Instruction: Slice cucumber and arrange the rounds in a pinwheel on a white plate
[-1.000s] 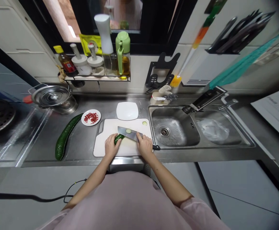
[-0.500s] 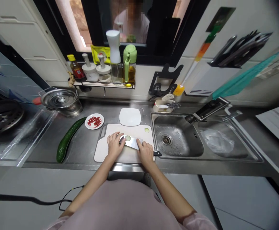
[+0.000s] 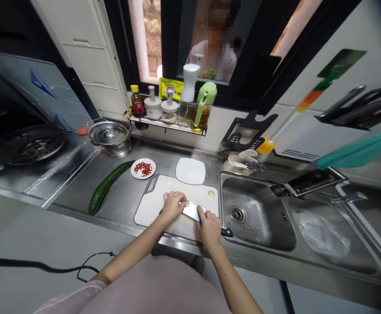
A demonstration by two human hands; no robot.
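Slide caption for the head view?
Right hand holds a black-handled steel knife, left hand beside a round pale-green slice, over a rectangular white cutting board.

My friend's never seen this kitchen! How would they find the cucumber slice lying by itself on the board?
Start at the steel sink. Just left of it lies a white cutting board, and the cucumber slice is near its far right corner. It's round, pale green and all alone, while the other slice is on the knife blade, by the left hand.

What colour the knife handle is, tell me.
The knife handle is black; it shows best in the head view.
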